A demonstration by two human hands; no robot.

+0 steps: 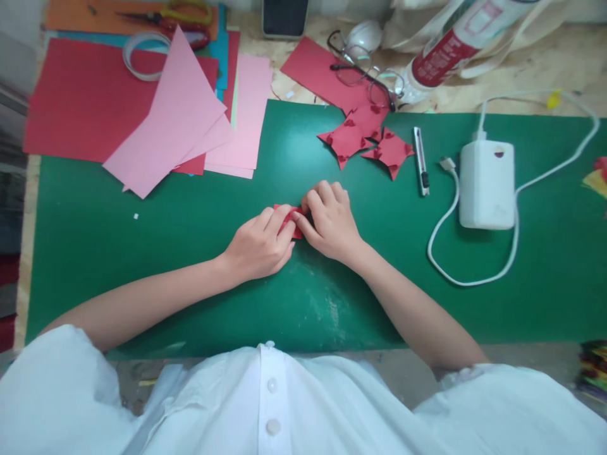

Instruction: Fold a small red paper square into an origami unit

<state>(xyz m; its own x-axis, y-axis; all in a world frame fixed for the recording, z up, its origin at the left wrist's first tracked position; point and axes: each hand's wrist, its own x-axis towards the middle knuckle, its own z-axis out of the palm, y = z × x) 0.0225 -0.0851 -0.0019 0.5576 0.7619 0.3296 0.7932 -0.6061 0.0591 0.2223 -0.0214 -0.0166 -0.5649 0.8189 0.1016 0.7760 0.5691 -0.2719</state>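
Presently, the items in the head view are reading as follows.

Left hand [260, 245]: lying at the centre of the frame, curled narrow, its fingertips pinching the near edge of the red paper piece [290, 220].
Right hand [332, 221]: sitting just right of centre, fingers bent close together and pressing down on the same red paper piece, touching the left hand's fingertips.
Red paper piece: resting on the green cutting mat [142, 253] at the centre, mostly hidden under both hands; its exact fold is not showing.
Folded red shapes [367, 142]: three pointed pieces overlapping each other, lying on the mat above and right of the hands, well apart from them.
Utility knife [421, 161]: lying lengthwise just right of the folded shapes.
White power adapter [487, 184]: sitting on the mat at the right, its white cable [467, 275] looping below it.
Pink paper sheets [190, 126]: overlapping at the upper left, lying over red sheets [71, 101].
Tape roll [142, 57]: resting on the red sheets at the upper left.
Scissors [175, 16]: lying at the top left edge on orange paper.
Eyeglasses [365, 72]: lying at the top centre, partly on a red sheet.
White shirt [270, 404]: filling the bottom of the frame.
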